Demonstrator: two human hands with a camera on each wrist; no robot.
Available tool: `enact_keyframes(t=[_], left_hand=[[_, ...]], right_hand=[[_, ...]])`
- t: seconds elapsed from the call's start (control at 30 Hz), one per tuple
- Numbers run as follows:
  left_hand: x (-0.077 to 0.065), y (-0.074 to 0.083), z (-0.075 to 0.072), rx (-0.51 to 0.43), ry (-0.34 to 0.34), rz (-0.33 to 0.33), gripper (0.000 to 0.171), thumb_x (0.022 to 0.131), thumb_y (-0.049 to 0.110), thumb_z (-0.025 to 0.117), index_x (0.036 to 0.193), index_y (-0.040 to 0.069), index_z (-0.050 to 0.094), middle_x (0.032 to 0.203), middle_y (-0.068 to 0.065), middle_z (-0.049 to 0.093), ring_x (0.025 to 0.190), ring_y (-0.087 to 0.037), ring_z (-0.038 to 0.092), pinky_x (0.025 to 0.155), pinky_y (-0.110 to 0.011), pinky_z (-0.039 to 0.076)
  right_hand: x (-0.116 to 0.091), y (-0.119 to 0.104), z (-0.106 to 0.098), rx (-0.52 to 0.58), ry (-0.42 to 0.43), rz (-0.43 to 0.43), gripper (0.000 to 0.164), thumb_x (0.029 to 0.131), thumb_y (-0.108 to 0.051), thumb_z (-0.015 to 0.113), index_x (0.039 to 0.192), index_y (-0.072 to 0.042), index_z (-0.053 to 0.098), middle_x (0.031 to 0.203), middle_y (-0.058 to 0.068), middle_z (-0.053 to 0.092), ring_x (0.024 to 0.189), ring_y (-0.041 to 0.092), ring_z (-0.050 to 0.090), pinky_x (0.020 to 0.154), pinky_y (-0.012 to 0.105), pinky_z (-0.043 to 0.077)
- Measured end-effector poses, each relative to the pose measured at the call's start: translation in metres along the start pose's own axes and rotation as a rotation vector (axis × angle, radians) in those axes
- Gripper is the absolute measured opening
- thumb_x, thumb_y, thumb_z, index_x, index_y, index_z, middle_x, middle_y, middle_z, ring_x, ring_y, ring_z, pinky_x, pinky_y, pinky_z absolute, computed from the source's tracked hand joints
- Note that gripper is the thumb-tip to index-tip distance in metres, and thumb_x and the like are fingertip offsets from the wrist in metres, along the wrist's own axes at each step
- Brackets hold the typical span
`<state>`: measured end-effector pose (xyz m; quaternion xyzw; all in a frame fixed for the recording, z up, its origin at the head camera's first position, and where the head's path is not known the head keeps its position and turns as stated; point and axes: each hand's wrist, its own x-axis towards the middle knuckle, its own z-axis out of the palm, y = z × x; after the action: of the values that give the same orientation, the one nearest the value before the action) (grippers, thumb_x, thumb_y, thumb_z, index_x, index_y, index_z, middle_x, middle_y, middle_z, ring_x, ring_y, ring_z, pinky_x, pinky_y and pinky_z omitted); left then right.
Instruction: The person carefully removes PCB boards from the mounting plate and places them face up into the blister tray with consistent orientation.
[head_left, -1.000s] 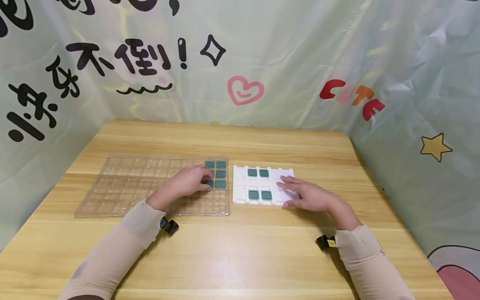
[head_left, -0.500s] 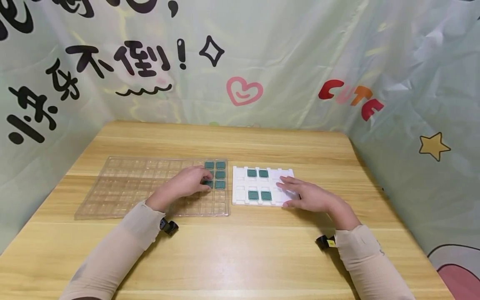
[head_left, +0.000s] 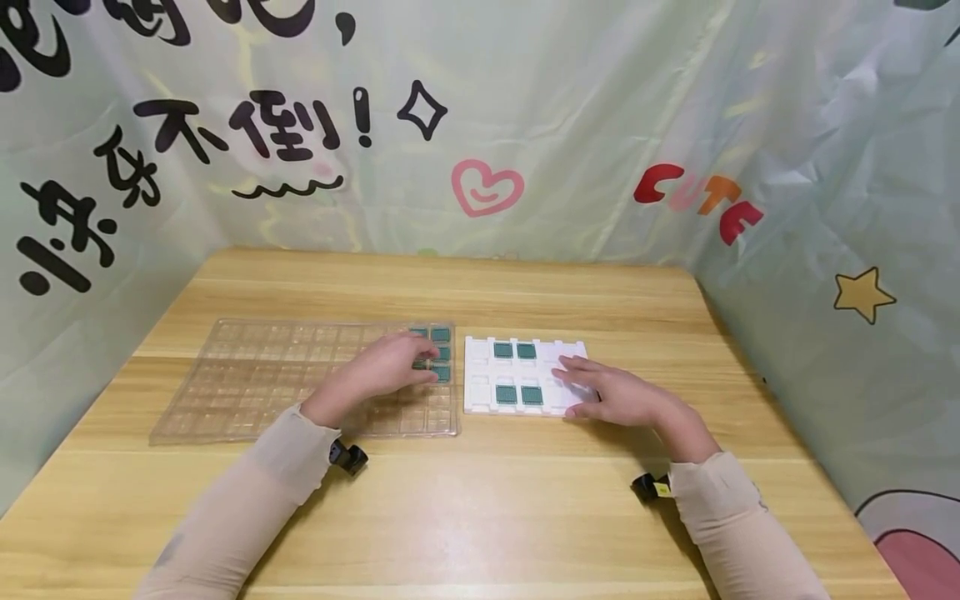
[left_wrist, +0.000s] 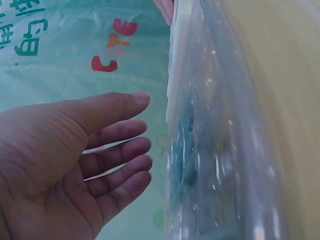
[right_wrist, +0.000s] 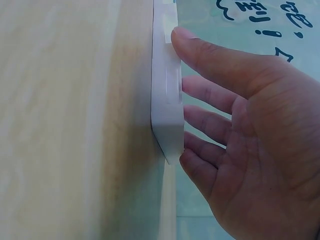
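Observation:
My left hand (head_left: 375,368) hovers over the right end of a clear plastic compartment tray (head_left: 262,383), where small green square chips (head_left: 441,374) sit in two columns, partly hidden by the fingers. In the left wrist view that hand (left_wrist: 65,160) has loosely bent fingers, nothing between them, and a gap to the tray's side (left_wrist: 225,125). My right hand (head_left: 626,396) lies with spread fingers at the right end of a white tray (head_left: 480,371). Several green chips (head_left: 532,396) sit in its pockets. In the right wrist view, the fingertips touch the white tray's edge (right_wrist: 167,115).
Both trays lie side by side on a wooden table (head_left: 480,500), a narrow gap between them. A printed curtain (head_left: 585,125) hangs behind the table and along its sides. A small black camera (head_left: 348,458) is strapped to each wrist.
My left hand has shifted slightly right over the chips, covering more of their left column. The right hand stays at the white tray. The head view has tilted up a little.

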<state>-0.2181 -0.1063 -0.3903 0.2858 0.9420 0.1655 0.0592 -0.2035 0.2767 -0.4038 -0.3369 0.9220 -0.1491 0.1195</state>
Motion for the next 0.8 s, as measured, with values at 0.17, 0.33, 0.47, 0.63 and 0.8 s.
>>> enact_keyframes(t=[0.17,0.33,0.47,0.63,0.8], left_hand=[[0.011,0.006,0.001,-0.006,0.024,0.038,0.034,0.092,0.031,0.071,0.118,0.009,0.069,0.119,-0.005,0.065,0.115,-0.027,0.057,0.098,-0.043,0.045],[0.023,0.013,0.001,-0.022,0.042,0.083,0.031,0.093,0.028,0.069,0.117,0.009,0.068,0.112,-0.003,0.065,0.092,-0.019,0.061,0.085,-0.038,0.049],[0.030,0.018,0.002,-0.026,0.039,0.103,0.035,0.093,0.029,0.069,0.121,0.008,0.067,0.114,-0.004,0.065,0.095,-0.020,0.062,0.089,-0.039,0.048],[0.039,0.024,0.005,-0.028,0.025,0.093,0.039,0.094,0.032,0.068,0.126,0.010,0.064,0.124,-0.005,0.062,0.110,-0.022,0.059,0.096,-0.041,0.046],[0.048,0.029,0.007,-0.061,0.011,0.086,0.044,0.094,0.032,0.067,0.131,0.010,0.061,0.133,-0.006,0.058,0.121,-0.024,0.054,0.101,-0.040,0.043]], right_hand=[[-0.001,0.002,0.001,-0.003,0.005,-0.010,0.072,0.092,-0.046,0.065,0.150,-0.010,0.041,0.158,0.014,0.028,0.143,0.037,0.025,0.111,0.055,0.026],[0.000,0.002,0.001,-0.005,0.008,-0.006,0.073,0.092,-0.049,0.064,0.150,-0.011,0.041,0.158,0.013,0.028,0.143,0.036,0.025,0.111,0.055,0.026],[0.000,0.001,0.000,-0.002,0.010,-0.015,0.073,0.092,-0.047,0.065,0.150,-0.010,0.042,0.157,0.014,0.029,0.143,0.037,0.026,0.111,0.055,0.026],[-0.001,0.000,0.000,-0.003,0.011,-0.014,0.072,0.092,-0.045,0.066,0.149,-0.009,0.042,0.157,0.015,0.029,0.143,0.037,0.026,0.111,0.055,0.027],[-0.001,0.000,0.000,-0.007,0.014,-0.010,0.072,0.092,-0.045,0.066,0.149,-0.009,0.042,0.157,0.015,0.030,0.143,0.037,0.027,0.110,0.055,0.028]])
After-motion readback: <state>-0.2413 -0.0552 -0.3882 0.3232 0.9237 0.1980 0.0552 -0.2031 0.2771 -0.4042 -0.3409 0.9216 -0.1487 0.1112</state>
